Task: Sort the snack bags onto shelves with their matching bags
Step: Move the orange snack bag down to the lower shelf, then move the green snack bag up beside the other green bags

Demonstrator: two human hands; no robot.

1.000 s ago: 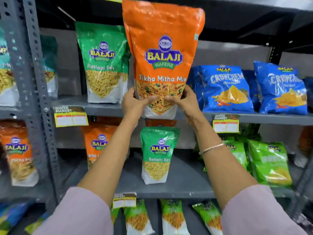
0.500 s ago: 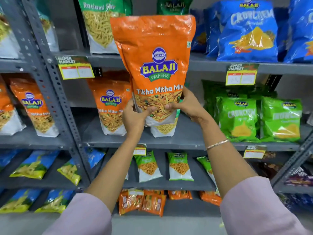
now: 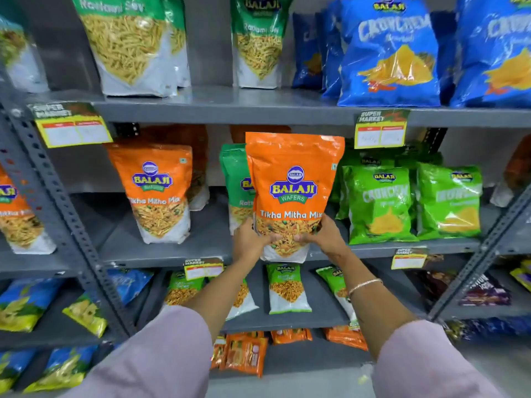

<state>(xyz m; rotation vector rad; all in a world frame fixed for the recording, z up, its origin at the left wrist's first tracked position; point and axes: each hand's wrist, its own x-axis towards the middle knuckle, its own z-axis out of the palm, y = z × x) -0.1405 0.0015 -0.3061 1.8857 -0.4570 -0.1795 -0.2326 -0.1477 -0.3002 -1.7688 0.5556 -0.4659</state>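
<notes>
An orange Tikha Mitha Mix bag [image 3: 293,179] stands upright at the front of the middle shelf [image 3: 207,251], gripped at its lower corners by my left hand [image 3: 248,241] and my right hand [image 3: 324,239]. Right behind it a green Ratlami Sev bag [image 3: 234,182] is half hidden. A matching orange bag [image 3: 158,191] stands to the left on the same shelf. On the shelf above, green Ratlami Sev bags [image 3: 129,44] stand at the left and middle.
Blue Crunchem bags [image 3: 390,56] fill the upper shelf's right side, light green Crunchem bags [image 3: 379,202] the middle shelf's right. Small green packs [image 3: 287,288] lie on the lower shelf, orange packs [image 3: 244,354] below. A perforated grey upright [image 3: 57,202] divides the left bay.
Both hands have lowered the orange bag from the upper shelf level down to the middle shelf, in front of the green bag. My view has tilted downward.
</notes>
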